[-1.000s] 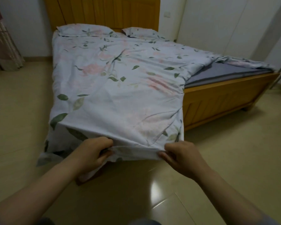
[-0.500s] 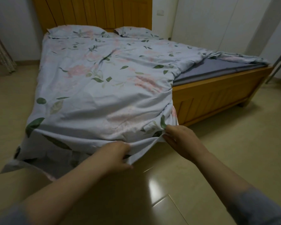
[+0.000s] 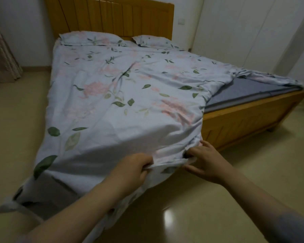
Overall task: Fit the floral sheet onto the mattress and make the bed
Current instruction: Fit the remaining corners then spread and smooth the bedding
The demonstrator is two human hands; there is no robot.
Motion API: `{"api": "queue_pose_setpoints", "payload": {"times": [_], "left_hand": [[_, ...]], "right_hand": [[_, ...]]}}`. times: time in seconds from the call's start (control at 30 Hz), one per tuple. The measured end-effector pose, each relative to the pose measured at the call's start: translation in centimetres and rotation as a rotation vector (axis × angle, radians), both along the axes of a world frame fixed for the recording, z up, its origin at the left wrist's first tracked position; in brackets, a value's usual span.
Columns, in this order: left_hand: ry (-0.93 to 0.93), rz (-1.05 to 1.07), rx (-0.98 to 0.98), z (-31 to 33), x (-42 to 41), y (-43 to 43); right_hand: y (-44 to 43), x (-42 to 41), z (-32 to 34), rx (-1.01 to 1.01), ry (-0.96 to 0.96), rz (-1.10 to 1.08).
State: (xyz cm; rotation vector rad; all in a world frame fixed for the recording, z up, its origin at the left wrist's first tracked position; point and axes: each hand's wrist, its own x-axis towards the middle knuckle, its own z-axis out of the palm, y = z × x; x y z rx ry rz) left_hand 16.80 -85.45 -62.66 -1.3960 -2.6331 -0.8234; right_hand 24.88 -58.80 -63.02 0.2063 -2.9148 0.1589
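Note:
The pale blue floral sheet (image 3: 123, 106) covers most of the wooden bed and hangs over the foot end toward me, its lower left corner trailing to the floor. My left hand (image 3: 131, 170) grips the sheet's near edge. My right hand (image 3: 203, 161) pinches the same edge a short way to the right, by the sheet's right corner. A grey strip of bare mattress (image 3: 249, 92) shows at the bed's right foot corner, where the sheet is bunched back.
Two floral pillows (image 3: 91, 38) lie against the wooden headboard (image 3: 112, 16). The wooden footboard (image 3: 249, 118) stands to the right of my hands. Shiny tiled floor (image 3: 218, 199) surrounds the bed. A curtain (image 3: 2, 57) hangs at the far left; white wardrobe doors (image 3: 244, 32) stand behind.
My hands have come closer together along the sheet's edge and lifted it toward the foot corner. The view has shifted, with the bed sitting farther right and lower in frame.

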Motion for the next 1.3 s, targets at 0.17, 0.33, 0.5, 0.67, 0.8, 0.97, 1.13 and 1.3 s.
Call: {"api": "queue_pose_setpoints", "payload": {"times": [0.17,0.33,0.5,0.67,0.8,0.97,1.13,1.3], "left_hand": [[0.007,0.041,-0.185,-1.0,-3.6,-3.9],[0.025,0.070,-0.271,-0.2,-3.5,-2.8],[-0.007,0.173,-0.306,0.0,-2.0,0.3],[-0.125,0.214,-0.182,2.3,1.8,5.9],[-0.193,0.293,-0.063,5.6,4.5,12.0],[-0.064,0.319,0.084,8.6,6.0,15.9],[0.011,0.280,-0.032,8.8,6.8,15.1],[-0.002,0.298,-0.058,8.3,7.5,14.9]], "right_hand": [[-1.6,-4.6,-1.6,0.129,0.132,-0.007],[2.1,-4.5,0.3,0.185,0.125,-0.107],[4.4,-3.3,0.8,-0.015,0.186,-0.030],[4.8,-2.2,4.8,-0.115,0.282,0.156],[6.0,-1.0,8.0,-0.130,0.278,0.256],[10.2,0.4,9.6,-0.143,0.229,0.270],[13.8,0.6,8.8,-0.015,0.013,0.289],[15.8,-0.4,6.4,0.058,0.124,0.232]]}}
